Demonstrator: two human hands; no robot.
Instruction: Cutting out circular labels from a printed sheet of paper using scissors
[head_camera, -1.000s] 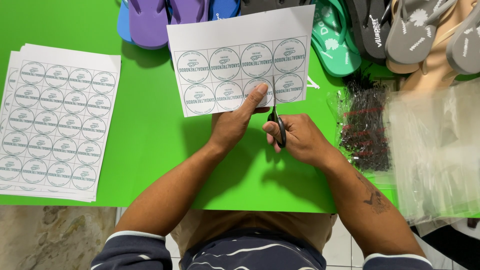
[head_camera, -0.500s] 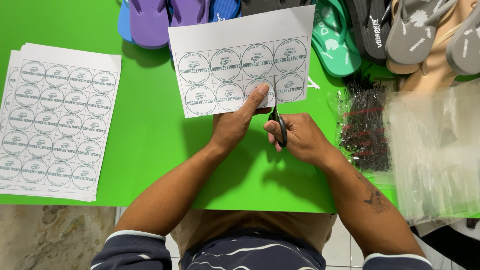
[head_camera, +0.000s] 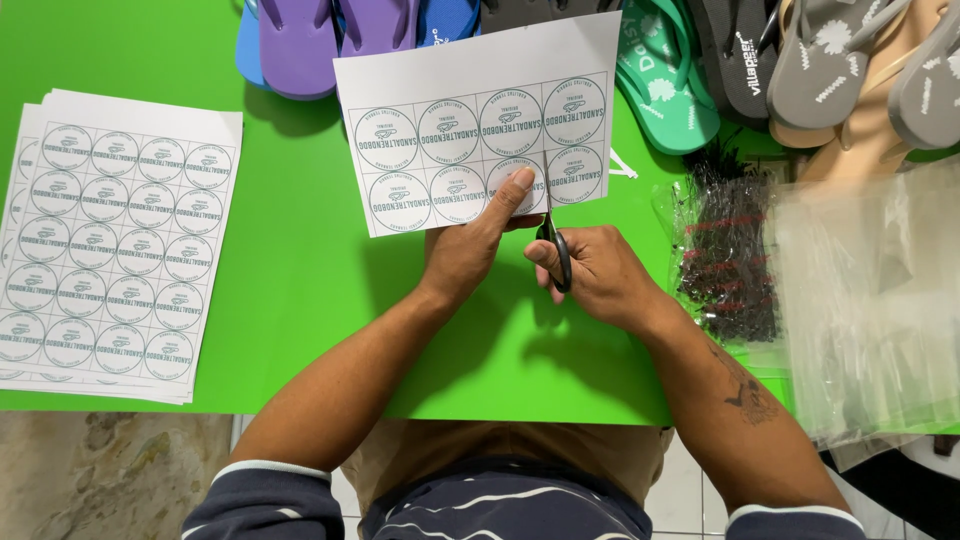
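Left hand (head_camera: 468, 248) pinches the label sheet (head_camera: 478, 125); right hand (head_camera: 592, 272), grip closed on scissors (head_camera: 551, 232), cuts it above the green table (head_camera: 300, 270)

A bright green desk (head_camera: 300, 300) filled most of the view under even, soft light. Below its near edge lay mottled beige stone floor (head_camera: 110, 480) at left and pale tiles (head_camera: 690, 510) at right.
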